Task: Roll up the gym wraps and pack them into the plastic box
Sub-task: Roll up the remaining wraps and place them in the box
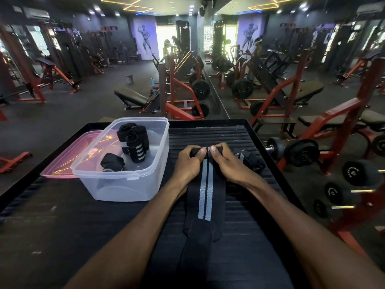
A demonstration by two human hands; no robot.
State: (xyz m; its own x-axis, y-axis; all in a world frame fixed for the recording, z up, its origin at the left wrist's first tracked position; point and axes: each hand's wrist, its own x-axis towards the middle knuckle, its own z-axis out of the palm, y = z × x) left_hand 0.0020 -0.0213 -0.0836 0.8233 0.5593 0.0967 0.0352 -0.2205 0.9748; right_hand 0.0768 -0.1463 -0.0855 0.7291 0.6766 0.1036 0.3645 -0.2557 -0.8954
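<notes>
Nearest my lens were the two forearms, reaching out over the black ribbed platform (pixel 239 130) that carried everything; I judged it served as the workbench because its grooves would keep fabric from sliding. On it, to the left, stood the clear plastic box (pixel 125 184), lid off and mouth up so that rolls could be dropped straight in, with the pink lid (pixel 68 155) lying half under its far-left side, out of the way. The wrap being rolled (pixel 205 190) ran flat from the hands back toward me, black with two pale grey stripes down its middle, its near end narrowing into a plain black tail; laying it straight, I reckoned, let the roll stay even. Inside the box I counted about three finished rolls (pixel 134 146), some upright and one lower at the front (dark cloth made an exact count uncertain). Another bundled wrap (pixel 250 160) sat just beside the right hand, presumably waiting its turn. The left hand (pixel 188 161) and right hand (pixel 226 161) both gripped the started roll at the far end, fingers curled over it, thumbs nearly touching on top.
</notes>
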